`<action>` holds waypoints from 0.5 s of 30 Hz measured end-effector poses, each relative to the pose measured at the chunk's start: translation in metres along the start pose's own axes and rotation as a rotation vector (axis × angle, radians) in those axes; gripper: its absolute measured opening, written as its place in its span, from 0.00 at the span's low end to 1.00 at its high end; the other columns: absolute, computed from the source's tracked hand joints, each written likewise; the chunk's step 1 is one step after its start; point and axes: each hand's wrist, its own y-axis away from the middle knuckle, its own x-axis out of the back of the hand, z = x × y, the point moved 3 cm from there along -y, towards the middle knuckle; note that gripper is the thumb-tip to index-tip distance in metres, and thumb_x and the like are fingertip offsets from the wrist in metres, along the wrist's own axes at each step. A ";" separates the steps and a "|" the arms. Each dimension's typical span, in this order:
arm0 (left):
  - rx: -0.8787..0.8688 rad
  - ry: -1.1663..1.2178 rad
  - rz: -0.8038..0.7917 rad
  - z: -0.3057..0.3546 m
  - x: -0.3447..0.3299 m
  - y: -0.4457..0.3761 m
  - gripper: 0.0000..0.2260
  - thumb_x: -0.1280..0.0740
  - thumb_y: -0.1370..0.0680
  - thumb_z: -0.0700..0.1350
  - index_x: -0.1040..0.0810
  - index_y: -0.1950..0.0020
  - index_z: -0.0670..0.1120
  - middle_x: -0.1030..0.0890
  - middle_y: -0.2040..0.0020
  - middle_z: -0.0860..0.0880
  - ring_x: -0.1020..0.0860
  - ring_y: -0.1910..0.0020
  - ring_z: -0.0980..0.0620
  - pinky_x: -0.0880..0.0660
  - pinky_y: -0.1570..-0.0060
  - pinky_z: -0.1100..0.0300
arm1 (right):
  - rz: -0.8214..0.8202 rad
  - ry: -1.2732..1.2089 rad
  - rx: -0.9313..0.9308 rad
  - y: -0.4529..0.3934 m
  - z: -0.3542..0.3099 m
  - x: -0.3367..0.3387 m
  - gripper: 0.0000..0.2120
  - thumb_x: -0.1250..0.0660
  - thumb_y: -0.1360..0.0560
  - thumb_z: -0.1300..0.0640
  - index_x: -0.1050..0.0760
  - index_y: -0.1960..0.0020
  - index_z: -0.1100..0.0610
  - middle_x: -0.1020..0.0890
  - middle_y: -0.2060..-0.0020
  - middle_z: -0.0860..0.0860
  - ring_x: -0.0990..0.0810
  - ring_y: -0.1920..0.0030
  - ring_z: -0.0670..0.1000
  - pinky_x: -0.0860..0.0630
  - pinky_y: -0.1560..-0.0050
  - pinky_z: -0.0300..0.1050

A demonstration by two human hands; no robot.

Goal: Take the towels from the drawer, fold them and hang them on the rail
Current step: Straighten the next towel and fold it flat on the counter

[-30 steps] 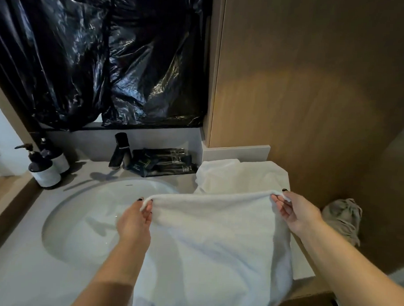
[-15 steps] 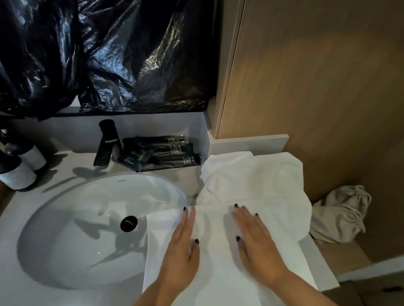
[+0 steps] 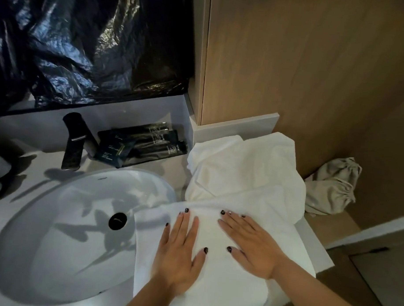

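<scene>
Left hand, right hand: fingers flat, pressing soft white towel.

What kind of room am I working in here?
Most likely a hotel-style bathroom: a white oval sink with a black faucet set in a vanity counter, dark toiletry packets behind it, and white towels on the counter.

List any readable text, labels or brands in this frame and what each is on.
Nothing can be read with confidence.
Dark toiletry packets: pale print lines, too small and blurred to read.
Sink basin: tiny mark on the rear rim near the tap, illegible.
Towels, black plastic sheet, wood panel: no print visible.
</scene>
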 end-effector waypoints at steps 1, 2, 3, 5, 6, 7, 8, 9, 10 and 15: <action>-0.007 -0.003 0.010 0.000 0.001 -0.001 0.33 0.53 0.19 0.63 0.58 0.19 0.51 0.62 0.19 0.49 0.63 0.21 0.52 0.59 0.26 0.50 | -0.009 0.017 -0.008 0.006 0.005 0.000 0.30 0.49 0.17 0.46 0.54 0.19 0.54 0.52 0.20 0.50 0.53 0.20 0.48 0.56 0.23 0.48; -0.016 -0.004 0.012 0.001 0.002 -0.002 0.33 0.52 0.19 0.63 0.56 0.19 0.50 0.61 0.19 0.49 0.62 0.21 0.52 0.58 0.25 0.49 | -0.024 0.030 -0.021 0.013 0.009 0.000 0.30 0.49 0.17 0.46 0.54 0.19 0.53 0.52 0.20 0.49 0.53 0.20 0.48 0.56 0.23 0.49; -0.025 -0.009 0.009 0.001 0.003 -0.001 0.33 0.52 0.19 0.63 0.55 0.19 0.50 0.60 0.19 0.48 0.61 0.20 0.51 0.58 0.25 0.49 | -0.042 0.039 -0.042 0.020 0.014 0.000 0.30 0.50 0.17 0.46 0.54 0.19 0.53 0.52 0.20 0.49 0.54 0.20 0.48 0.57 0.23 0.50; -0.029 -0.023 -0.008 0.002 0.005 0.001 0.33 0.50 0.20 0.62 0.52 0.19 0.48 0.57 0.19 0.47 0.56 0.20 0.48 0.55 0.26 0.48 | -0.069 0.044 -0.111 0.036 0.023 0.000 0.29 0.53 0.17 0.44 0.56 0.19 0.52 0.53 0.20 0.48 0.55 0.20 0.48 0.57 0.23 0.52; -0.016 -0.034 -0.029 0.003 0.008 0.003 0.33 0.51 0.20 0.61 0.53 0.19 0.47 0.58 0.19 0.46 0.56 0.20 0.47 0.56 0.25 0.48 | -0.072 0.038 -0.161 0.045 0.028 0.001 0.30 0.56 0.17 0.43 0.58 0.19 0.52 0.55 0.20 0.47 0.57 0.20 0.49 0.58 0.23 0.52; 0.014 -0.042 -0.053 0.006 0.010 0.003 0.33 0.52 0.20 0.59 0.57 0.19 0.48 0.63 0.20 0.46 0.59 0.20 0.46 0.59 0.25 0.48 | -0.059 0.024 -0.217 0.054 0.032 0.000 0.30 0.58 0.17 0.41 0.61 0.20 0.51 0.59 0.20 0.46 0.60 0.21 0.48 0.59 0.23 0.52; 0.063 -0.037 -0.081 0.010 0.011 0.001 0.33 0.54 0.20 0.58 0.62 0.20 0.48 0.69 0.22 0.47 0.63 0.21 0.45 0.62 0.24 0.46 | -0.036 0.002 -0.282 0.060 0.034 0.000 0.30 0.59 0.17 0.41 0.64 0.20 0.51 0.62 0.21 0.45 0.63 0.21 0.48 0.62 0.23 0.50; 0.124 -0.021 -0.103 0.017 0.012 -0.002 0.33 0.53 0.20 0.55 0.66 0.21 0.47 0.73 0.24 0.46 0.67 0.22 0.45 0.64 0.25 0.44 | -0.005 -0.041 -0.347 0.063 0.034 0.001 0.30 0.59 0.17 0.42 0.66 0.21 0.51 0.64 0.21 0.45 0.65 0.22 0.47 0.64 0.23 0.48; 0.172 -0.002 -0.119 0.027 0.012 -0.004 0.33 0.52 0.19 0.53 0.68 0.21 0.46 0.75 0.25 0.44 0.69 0.23 0.45 0.65 0.26 0.43 | 0.041 -0.102 -0.401 0.063 0.031 0.003 0.30 0.55 0.17 0.45 0.65 0.21 0.51 0.64 0.22 0.45 0.65 0.22 0.46 0.66 0.23 0.47; 0.099 0.105 -0.004 0.077 0.020 -0.018 0.33 0.50 0.18 0.48 0.73 0.25 0.47 0.76 0.26 0.46 0.74 0.25 0.48 0.71 0.26 0.49 | 0.285 -0.214 -0.291 0.008 -0.020 0.030 0.32 0.41 0.19 0.59 0.52 0.21 0.57 0.51 0.21 0.53 0.57 0.21 0.49 0.58 0.23 0.51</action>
